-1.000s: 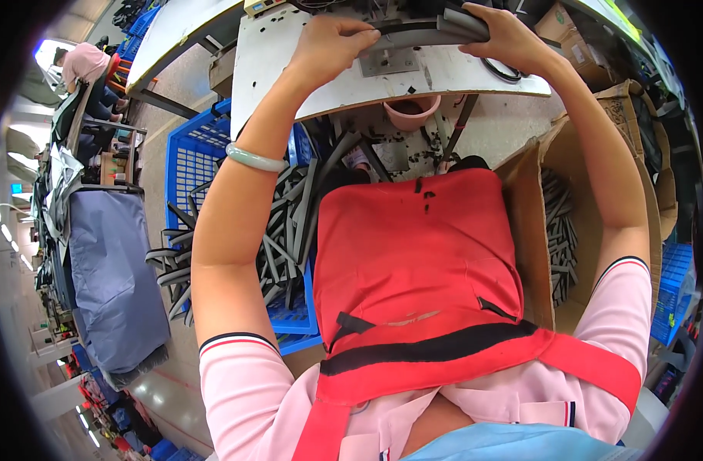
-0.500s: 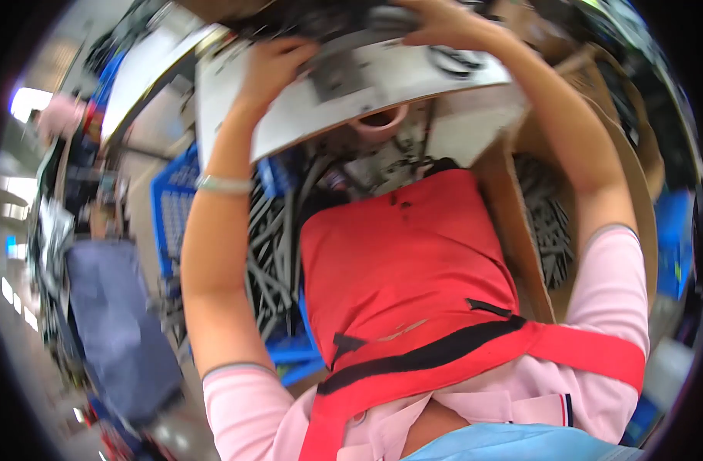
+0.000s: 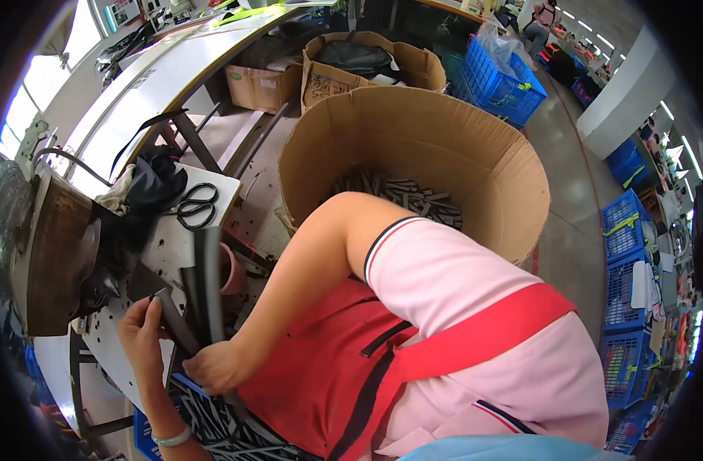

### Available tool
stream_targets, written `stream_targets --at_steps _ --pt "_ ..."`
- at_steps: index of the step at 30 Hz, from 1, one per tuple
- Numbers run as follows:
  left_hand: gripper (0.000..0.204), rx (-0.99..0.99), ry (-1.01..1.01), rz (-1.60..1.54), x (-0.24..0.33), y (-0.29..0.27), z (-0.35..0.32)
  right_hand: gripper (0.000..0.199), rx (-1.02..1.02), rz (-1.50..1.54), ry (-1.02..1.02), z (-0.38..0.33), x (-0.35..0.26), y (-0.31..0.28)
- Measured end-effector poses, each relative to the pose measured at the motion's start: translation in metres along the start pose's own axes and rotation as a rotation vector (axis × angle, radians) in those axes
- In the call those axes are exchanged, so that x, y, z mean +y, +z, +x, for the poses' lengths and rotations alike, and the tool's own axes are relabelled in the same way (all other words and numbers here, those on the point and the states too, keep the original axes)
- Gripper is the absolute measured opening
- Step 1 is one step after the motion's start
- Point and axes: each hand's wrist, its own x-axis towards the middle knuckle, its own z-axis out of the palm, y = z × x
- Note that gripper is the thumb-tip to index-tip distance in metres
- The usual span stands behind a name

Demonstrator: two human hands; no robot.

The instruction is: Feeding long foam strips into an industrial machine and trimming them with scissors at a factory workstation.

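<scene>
over white table (image 3: 213,188), both hands (image 3: 217,367) seemingly pinch strips (image 3: 201,288).

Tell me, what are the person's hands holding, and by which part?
Both the left hand and the right hand grip long dark strips at their near, lower ends.

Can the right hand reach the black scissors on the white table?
Probably yes. The right hand grips dark strips, and the scissors lie uncovered just beyond them.

White worktable (image 3: 174,250) with scissors (image 3: 195,204)
</scene>
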Motion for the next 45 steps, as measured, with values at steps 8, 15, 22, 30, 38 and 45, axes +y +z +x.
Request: stream_targets --at_steps 8,15,22,30,38,45 --pt "0.035 -0.175 -0.16 0.051 -0.051 -0.021 -0.065 0.023 -0.605 0.244 0.631 -0.038 0.075 -0.1" --pt "0.041 -0.077 0.041 0.262 -0.036 0.011 -0.08 0.04 -0.536 0.452 0.854 -0.043 0.098 -0.145" --pt "0.073 0.392 0.324 0.676 -0.071 0.047 -0.087 0.041 -0.627 0.369 0.775 -0.03 0.095 -0.156" --pt "0.041 -0.116 0.228 0.283 -0.054 0.03 -0.083 0.039 -0.674 0.452 0.914 -0.035 0.101 -0.152" --pt "0.038 0.162 0.227 0.293 -0.054 0.038 -0.086 0.066 -0.513 0.456 0.926 -0.033 0.106 -0.141" --pt "0.047 0.136 0.153 0.075 -0.047 0.018 -0.074 0.063 -0.635 0.427 0.915 -0.025 0.129 -0.144"
